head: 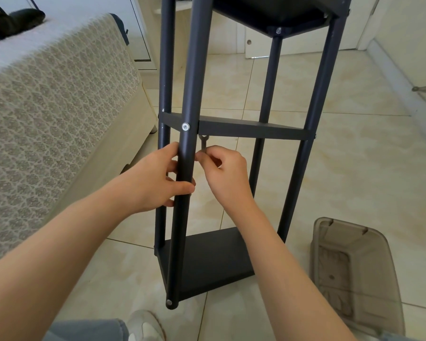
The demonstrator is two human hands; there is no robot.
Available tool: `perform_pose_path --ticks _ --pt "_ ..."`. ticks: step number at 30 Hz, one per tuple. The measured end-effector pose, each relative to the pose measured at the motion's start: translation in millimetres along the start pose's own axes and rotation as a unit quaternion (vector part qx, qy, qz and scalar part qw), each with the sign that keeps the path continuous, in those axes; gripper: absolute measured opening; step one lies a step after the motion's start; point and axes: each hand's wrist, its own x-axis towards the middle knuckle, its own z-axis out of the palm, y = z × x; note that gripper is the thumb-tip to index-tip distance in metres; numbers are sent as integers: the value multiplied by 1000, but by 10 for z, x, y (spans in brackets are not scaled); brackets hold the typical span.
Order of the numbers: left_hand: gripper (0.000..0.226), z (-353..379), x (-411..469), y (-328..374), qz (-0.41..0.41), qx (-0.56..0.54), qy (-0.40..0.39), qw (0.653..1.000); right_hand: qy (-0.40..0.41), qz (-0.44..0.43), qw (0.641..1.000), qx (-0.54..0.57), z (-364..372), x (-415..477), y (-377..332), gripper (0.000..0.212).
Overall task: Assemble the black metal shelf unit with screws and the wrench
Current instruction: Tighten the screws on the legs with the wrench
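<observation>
Black metal post [185, 163]: left hand [155, 183] grips it; right hand [225, 173] pinches a thin grey wrench [203, 142] that could slip under torque.

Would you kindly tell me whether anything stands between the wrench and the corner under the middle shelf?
Nothing visible does. The right hand pinches the wrench, its open end just under the middle shelf, right beside the front post that the left hand grips. The post hides the joint itself.
</observation>
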Motion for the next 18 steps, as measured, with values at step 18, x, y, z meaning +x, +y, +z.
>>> perform_pose_path --ticks 18 --pt "63 23 -1 50 3 -3 -7 1000 -19 6 1000 -6 -213 27 -245 28"
